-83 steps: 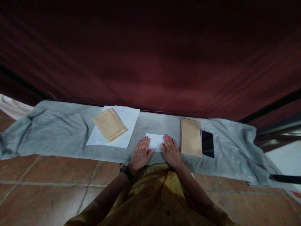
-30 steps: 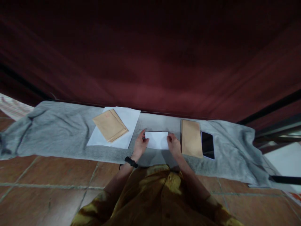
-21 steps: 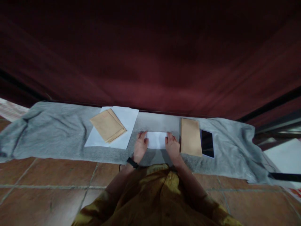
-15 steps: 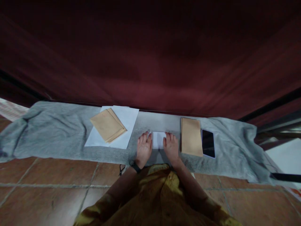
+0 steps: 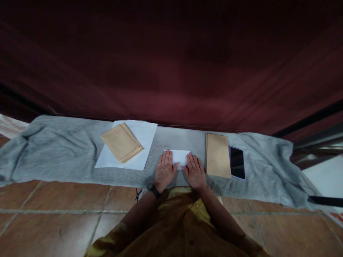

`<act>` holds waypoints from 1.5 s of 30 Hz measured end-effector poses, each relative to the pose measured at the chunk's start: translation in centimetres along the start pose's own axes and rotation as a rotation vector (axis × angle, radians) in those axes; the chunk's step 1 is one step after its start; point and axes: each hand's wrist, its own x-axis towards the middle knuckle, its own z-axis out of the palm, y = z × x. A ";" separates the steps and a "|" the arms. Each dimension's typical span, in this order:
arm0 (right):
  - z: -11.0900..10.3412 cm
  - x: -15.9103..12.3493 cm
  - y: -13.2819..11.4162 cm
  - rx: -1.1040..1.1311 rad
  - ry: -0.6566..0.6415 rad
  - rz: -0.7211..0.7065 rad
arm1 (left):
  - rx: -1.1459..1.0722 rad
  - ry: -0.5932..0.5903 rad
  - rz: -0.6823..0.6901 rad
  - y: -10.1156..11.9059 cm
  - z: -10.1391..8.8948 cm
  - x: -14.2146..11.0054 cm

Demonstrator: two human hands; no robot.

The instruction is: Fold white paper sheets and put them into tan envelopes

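Left hand (image 5: 165,172) and right hand (image 5: 195,172) lie flat, unclenched, palms down on white paper (image 5: 180,156), just below frame centre.

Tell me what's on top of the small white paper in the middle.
The left hand and right hand lie over its two sides. The white paper shows between them; whatever is beneath the hands is covered and can't be seen.

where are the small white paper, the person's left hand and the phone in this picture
small white paper (image 5: 180,157): head view, its uncovered middle
left hand (image 5: 164,173): head view, back of the hand
phone (image 5: 237,162): head view, middle of its dark screen
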 end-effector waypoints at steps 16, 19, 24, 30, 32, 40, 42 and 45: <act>-2.2 -4.5 1.4 0.107 -0.013 -0.151 | -0.033 -0.173 0.308 3.8 0.4 1.9; -2.3 -4.5 1.4 0.122 -0.007 -0.137 | -0.034 -0.180 0.321 4.1 1.1 2.7; -2.4 -4.4 1.1 0.129 -0.003 -0.121 | -0.032 -0.175 0.310 4.1 2.0 4.1; -2.5 -4.2 1.1 0.141 -0.002 -0.114 | -0.034 -0.154 0.326 4.1 2.2 4.4; -2.5 -4.2 1.1 0.144 0.006 -0.110 | -0.023 -0.145 0.328 3.7 1.9 3.8; -2.4 -4.0 1.0 0.159 0.057 -0.119 | 0.060 -0.100 0.342 0.1 -0.6 -1.6; -2.4 -4.0 1.0 0.161 0.058 -0.115 | 0.088 -0.082 0.321 -0.3 -1.0 -2.3; -2.3 -4.1 0.9 0.155 0.056 -0.108 | 0.109 -0.073 0.308 -0.1 -1.3 -2.4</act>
